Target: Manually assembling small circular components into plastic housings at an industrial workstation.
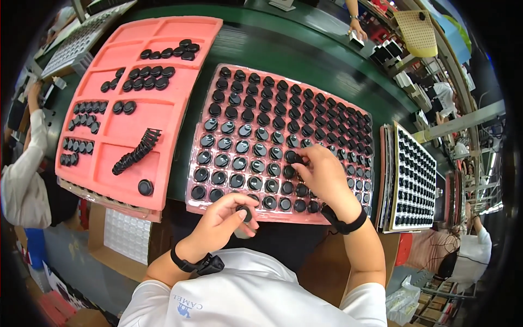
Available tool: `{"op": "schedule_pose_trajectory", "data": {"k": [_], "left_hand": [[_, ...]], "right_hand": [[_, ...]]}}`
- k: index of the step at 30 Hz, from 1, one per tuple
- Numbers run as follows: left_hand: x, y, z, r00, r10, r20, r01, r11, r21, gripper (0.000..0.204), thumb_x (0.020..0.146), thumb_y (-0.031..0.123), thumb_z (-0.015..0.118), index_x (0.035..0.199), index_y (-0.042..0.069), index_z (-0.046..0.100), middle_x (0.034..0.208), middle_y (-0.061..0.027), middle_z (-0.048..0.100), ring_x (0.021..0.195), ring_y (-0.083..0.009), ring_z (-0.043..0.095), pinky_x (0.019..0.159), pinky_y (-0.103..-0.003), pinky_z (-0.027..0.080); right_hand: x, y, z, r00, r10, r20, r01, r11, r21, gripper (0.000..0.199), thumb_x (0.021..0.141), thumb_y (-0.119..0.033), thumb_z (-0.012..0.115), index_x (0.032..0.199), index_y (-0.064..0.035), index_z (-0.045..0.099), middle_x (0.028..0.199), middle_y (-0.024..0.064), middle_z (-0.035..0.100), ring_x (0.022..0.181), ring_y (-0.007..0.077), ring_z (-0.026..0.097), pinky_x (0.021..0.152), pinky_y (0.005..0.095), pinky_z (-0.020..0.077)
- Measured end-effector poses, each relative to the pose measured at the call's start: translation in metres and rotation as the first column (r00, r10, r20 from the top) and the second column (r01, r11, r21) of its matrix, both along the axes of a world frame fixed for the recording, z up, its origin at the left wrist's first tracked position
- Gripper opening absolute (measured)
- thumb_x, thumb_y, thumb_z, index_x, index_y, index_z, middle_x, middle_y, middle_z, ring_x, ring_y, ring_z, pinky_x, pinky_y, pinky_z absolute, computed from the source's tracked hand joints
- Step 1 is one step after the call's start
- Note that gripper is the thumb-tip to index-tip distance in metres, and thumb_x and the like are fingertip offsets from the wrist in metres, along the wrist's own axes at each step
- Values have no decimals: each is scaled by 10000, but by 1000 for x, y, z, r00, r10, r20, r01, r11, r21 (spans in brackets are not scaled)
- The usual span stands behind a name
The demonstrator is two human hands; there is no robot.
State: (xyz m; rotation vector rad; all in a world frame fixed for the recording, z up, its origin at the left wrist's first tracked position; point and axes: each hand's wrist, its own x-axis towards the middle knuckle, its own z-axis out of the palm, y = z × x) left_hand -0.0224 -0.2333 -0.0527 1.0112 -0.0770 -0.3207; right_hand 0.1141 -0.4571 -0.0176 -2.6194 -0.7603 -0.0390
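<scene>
Black round caps [243, 146] fill the pink tray [192, 173] in front of you in the head view, each in its own pocket, row after row. Your right hand [326, 177] lies over the tray's right half, fingers curled down, its fingertips [303, 161] pinching one cap [291, 157] in a middle row. Whether that cap is lifted or seated in its pocket, you cannot tell. Your left hand [222, 222] hangs at the tray's near edge, closed around a small dark cap [246, 212] held between thumb and forefinger, with what looks like a pale piece under it.

The risk here is the crowding. Your right wrist and palm rest over neighbouring caps, so a sideways drag of the hand could knock several out of their pockets. The cap in your left hand sits past the tray's rim, above the dark tabletop [283, 49] edge and your lap; a loose pinch would likely send it down out of sight.

To your left a red foam tray [180, 32] holds loose stacks of caps, one leaning row [136, 151] lying near its front. A nudge to that tray could roll them. On your right, filled racks [414, 177] stand close to your elbow.
</scene>
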Motion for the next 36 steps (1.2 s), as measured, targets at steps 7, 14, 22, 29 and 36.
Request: {"op": "schedule_pose_trajectory", "data": {"k": [7,14,22,29,36], "left_hand": [[-9,1,-11,999,-36,11,36,999,23,255,884,-59,368,1092,-9,506,962,-78,534,791,-127,561,670,-269,530],[-5,-14,-15,994,25,102,-25,1000,0,237,875,-19,454,1101,-10,524,972,-69,538,822,-116,534,644,-244,497],[-10,-27,-5,999,-31,28,23,974,226,309,853,88,622,1138,3,538,944,-28,550,847,-90,505,631,-218,461],[-12,-33,-4,999,-28,32,23,987,156,353,849,117,650,1156,0,522,948,-26,553,823,-77,498,635,-201,436],[0,-50,2,999,-19,38,18,999,31,354,848,109,647,1155,4,506,971,-32,544,754,-68,482,636,-179,408]], "right_hand": [[9,5,-9,989,49,141,-35,994,-101,231,741,-128,690,931,-22,610,861,137,591,834,340,577,720,402,472],[-62,3,15,963,265,39,-263,905,335,297,693,-68,698,971,-43,594,874,113,590,807,296,574,704,380,462],[-107,3,-7,965,246,92,-260,850,458,326,700,-101,722,993,-52,587,911,84,585,793,272,565,697,349,441],[-112,-4,-17,945,281,-167,-36,598,801,259,832,-196,658,1014,-37,565,863,82,552,752,209,520,690,329,414],[-116,-4,-38,640,642,-423,610,-88,788,357,957,-353,473,1085,-23,519,776,57,484,718,160,446,674,302,368]]}}
